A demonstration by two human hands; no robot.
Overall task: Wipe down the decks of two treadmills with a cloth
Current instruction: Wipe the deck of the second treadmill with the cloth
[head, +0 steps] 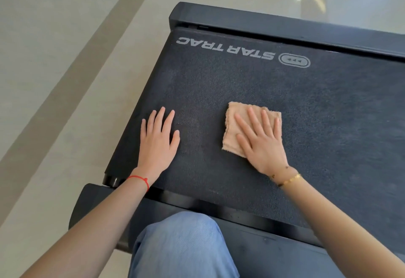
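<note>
Presently, in the head view, a folded tan cloth [245, 128] is being pressed flat on the dark belt of the treadmill deck [328, 113] by the right hand [260, 139]. The fingers of this hand are being kept straight and spread; nothing is being gripped, the cloth is only being held down under the palm and the fingers. The left hand [156, 139] is being laid flat on the bare belt, well apart from the cloth and to its left, near the left edge of the deck; its fingers are straight too, and nothing is being held by it.

To do this step well, the pressure is probably best kept even over the whole palm, so that the cloth is not being bunched or left behind when it is being pushed. Long overlapping passes across the belt are advised, from the near rail [219, 209] toward the far rail [285, 30], and the printed logo [225, 46] at the far side should be covered as well. The body can be steadied by the left hand while the right one is being moved.

The cloth is lying under the right hand, about the middle of the belt. Its far and left edges are showing past the fingertips, while its near right corner is being hidden by the palm. A knee in blue jeans [182, 245] is being seen at the near side, over the near rail.
</note>
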